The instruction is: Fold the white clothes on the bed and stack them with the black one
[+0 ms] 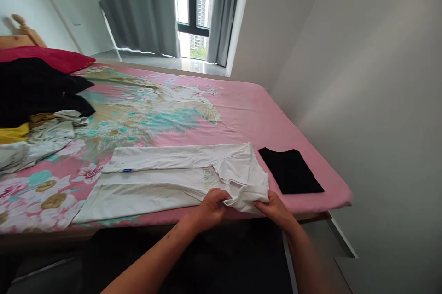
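A white T-shirt [155, 176] lies along the near edge of the bed, its far side folded inward lengthwise and a small blue tag on that fold. Part of a printed patch shows between the folded sides. At the shirt's right end, my left hand [212, 209] pinches the edge of a sleeve. My right hand [274, 209] grips the same raised bit of white cloth from its right side. The cloth between my hands is lifted a little at the bed's edge. To the right rests a folded black garment [292, 171], apart from both hands.
The bed has a pink patterned sheet [238, 114]. At the left is a pile of black clothes [37, 89], with yellow and pale cloth [51, 140] below it and a red pillow [65, 58] behind. A grey wall [373, 100] stands on the right.
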Demonstrator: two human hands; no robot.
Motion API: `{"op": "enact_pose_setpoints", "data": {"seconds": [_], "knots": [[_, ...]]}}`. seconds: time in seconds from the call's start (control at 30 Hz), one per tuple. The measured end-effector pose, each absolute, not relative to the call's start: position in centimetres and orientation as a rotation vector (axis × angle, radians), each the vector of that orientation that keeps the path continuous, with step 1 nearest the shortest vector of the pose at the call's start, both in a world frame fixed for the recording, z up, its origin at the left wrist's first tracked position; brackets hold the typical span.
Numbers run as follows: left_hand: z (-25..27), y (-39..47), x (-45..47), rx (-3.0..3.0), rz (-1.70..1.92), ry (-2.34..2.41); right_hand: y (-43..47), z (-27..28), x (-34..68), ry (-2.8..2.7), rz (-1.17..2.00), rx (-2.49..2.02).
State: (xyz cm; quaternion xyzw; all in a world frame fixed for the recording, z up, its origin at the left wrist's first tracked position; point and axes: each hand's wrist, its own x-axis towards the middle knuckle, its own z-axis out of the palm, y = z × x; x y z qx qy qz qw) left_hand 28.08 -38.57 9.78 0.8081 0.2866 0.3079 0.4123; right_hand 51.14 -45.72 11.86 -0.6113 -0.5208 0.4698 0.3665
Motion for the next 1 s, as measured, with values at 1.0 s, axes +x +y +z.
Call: {"op": "enact_pose_setpoints", "data": {"seconds": [1.0], "knots": [[11.0, -29.8, -4.4, 2.280, 0.481, 1.865, -45.5, 12.3, 46.9, -1.491, 0.428, -1.783]]}}
